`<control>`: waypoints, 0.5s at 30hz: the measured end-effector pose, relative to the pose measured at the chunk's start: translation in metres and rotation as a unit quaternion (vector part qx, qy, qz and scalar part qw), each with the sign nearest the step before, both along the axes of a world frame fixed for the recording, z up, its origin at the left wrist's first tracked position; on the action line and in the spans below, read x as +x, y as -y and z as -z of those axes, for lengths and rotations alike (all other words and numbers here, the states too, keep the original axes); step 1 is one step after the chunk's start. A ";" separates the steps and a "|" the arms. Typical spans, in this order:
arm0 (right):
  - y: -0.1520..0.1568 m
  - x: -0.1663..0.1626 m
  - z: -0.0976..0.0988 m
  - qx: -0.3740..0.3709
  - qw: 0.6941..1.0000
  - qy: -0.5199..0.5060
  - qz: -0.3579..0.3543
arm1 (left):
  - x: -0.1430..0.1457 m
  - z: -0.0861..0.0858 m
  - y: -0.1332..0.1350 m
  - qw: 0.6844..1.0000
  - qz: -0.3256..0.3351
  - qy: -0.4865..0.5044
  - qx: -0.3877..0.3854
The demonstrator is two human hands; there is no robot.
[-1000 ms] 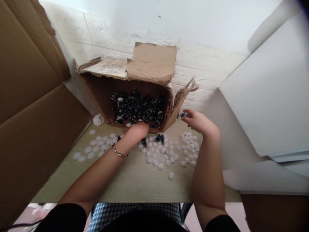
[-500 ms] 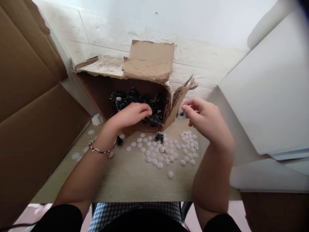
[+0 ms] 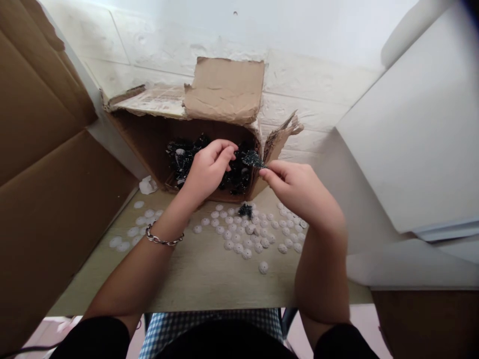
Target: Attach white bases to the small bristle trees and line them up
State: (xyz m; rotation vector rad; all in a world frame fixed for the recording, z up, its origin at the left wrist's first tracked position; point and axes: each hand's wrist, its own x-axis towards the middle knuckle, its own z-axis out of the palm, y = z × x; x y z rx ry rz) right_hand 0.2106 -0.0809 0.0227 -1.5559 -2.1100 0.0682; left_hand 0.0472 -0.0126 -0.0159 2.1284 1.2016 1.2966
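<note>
My right hand (image 3: 301, 188) pinches the narrow end of a miniature bristle tree (image 3: 253, 159), dark green with white-tipped bristles, at the right side of the box opening. Just left of it, my left hand (image 3: 210, 167) is closed in a pinch in front of the opening; whatever its fingertips hold, if anything, I cannot make out. Behind both hands, a heap of similar dark bristly trees (image 3: 183, 154) lies inside the torn cardboard box (image 3: 140, 142). Another small dark bristly piece (image 3: 245, 210) rests among white round discs (image 3: 239, 239) on the table.
More white discs (image 3: 132, 232) lie left of my left forearm, below a crumpled white piece (image 3: 148, 185). Large cardboard (image 3: 45, 224) borders the table (image 3: 209, 289) on the left. A white panel (image 3: 407, 139) stands on the right, and a white wall is behind the box.
My right hand has moved left and now shows a bristle tree in its pinch. My left hand has shifted slightly, its fingers turned upward. The dark piece near my left wrist no longer shows.
</note>
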 end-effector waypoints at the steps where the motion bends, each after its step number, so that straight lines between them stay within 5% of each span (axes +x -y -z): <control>1: 0.001 0.002 0.000 0.007 1.000 0.005 0.017 | 0.003 0.005 -0.001 1.000 0.008 -0.010 -0.001; 4: 0.004 0.010 -0.002 0.036 0.996 0.020 0.075 | 0.017 0.022 0.001 0.983 0.108 -0.151 0.002; 8: 0.008 0.013 -0.005 0.042 0.993 0.028 0.105 | 0.042 0.044 0.019 0.902 0.240 -0.358 0.015; 15: 0.013 0.009 -0.007 0.018 0.995 0.034 0.091 | 0.059 0.063 0.039 0.841 0.230 -0.489 -0.014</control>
